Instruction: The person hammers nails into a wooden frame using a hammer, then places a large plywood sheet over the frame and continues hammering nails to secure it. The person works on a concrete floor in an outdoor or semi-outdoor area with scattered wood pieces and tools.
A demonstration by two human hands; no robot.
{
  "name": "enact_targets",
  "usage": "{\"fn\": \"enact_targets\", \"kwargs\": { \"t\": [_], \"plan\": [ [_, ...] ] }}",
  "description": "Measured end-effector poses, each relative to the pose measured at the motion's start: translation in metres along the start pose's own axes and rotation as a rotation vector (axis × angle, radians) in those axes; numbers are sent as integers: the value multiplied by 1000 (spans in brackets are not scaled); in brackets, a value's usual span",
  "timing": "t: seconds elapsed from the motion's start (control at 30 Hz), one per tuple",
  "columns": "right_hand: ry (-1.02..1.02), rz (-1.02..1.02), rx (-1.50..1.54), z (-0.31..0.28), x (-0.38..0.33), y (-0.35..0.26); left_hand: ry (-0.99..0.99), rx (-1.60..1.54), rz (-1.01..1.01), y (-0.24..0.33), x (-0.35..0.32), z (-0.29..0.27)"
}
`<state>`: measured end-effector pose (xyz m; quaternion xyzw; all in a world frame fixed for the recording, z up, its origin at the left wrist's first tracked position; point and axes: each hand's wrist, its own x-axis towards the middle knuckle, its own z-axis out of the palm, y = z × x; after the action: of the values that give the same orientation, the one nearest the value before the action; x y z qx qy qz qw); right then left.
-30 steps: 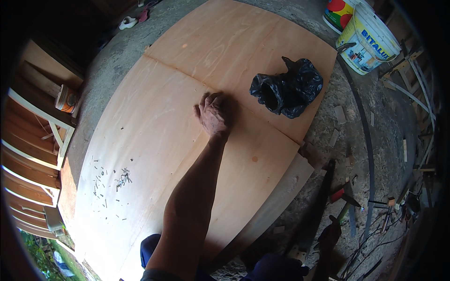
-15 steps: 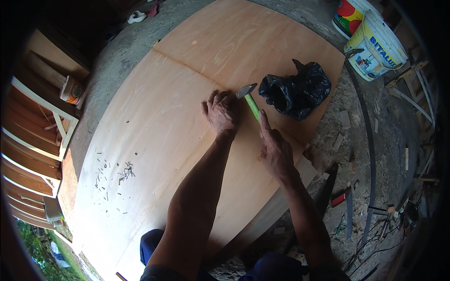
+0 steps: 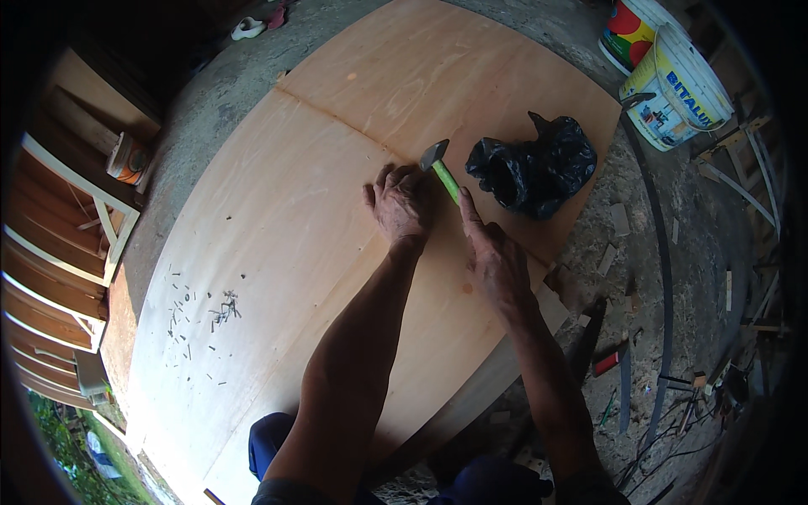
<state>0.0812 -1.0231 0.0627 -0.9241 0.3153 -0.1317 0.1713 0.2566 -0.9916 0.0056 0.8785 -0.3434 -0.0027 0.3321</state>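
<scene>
My right hand [image 3: 498, 259] grips a hammer [image 3: 445, 180] by its green handle, with the forefinger stretched along it. The dark metal head sits just beyond and right of my left fingers. My left hand [image 3: 399, 204] rests on a large plywood sheet [image 3: 278, 194], its fingers bent together close to a seam line. Whatever they pinch, if anything, is hidden. To the right, a crumpled black plastic bag [image 3: 539, 164] lies on the wood with its mouth facing left. Loose nails [image 3: 225, 308] lie in a small heap and scattered over the sheet's left part.
Two plastic buckets [image 3: 678, 93] stand on the floor at the far right. Wood offcuts, a red-ended object [image 3: 608, 362], dark strips and cables litter the ground at the right. Curved wooden framing [image 3: 63, 252] stands at the left. A white shoe [image 3: 247, 29] lies at the back.
The hammer head has risen and shifted slightly left, and my right hand has moved a little with it. My left hand stays in nearly the same place.
</scene>
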Motion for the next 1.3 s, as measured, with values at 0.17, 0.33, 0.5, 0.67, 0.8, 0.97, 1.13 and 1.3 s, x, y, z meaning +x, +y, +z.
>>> {"fn": "enact_targets", "kwargs": {
  "t": [0.17, 0.33, 0.5, 0.67, 0.8, 0.97, 1.13, 1.3],
  "plan": [
    [-119, 39, -46, 7, 12, 3, 74, -21, -65, -5, 4, 8],
    [254, -83, 228, -2, 4, -19, 126, 15, -9, -22, 9, 11],
    [-34, 53, 101, 18, 8, 9, 21, -21, -14, -1, 4, 8],
    [284, -101, 287, 5, 1, -10, 187, -11, 53, -24, 9, 13],
    [-106, 6, -49, 1, 14, 4, 31, -34, 6, -12, 6, 12],
    [-229, 88, -89, -1, 8, 2, 122, 19, 26, -16, 1, 24],
    [-72, 124, 152, 33, 16, 10, 154, -32, 55, -11, 3, 16],
    [-45, 180, 415, 70, 16, 39, -91, 493, 208, -61, -53, -8]
  ]
}}
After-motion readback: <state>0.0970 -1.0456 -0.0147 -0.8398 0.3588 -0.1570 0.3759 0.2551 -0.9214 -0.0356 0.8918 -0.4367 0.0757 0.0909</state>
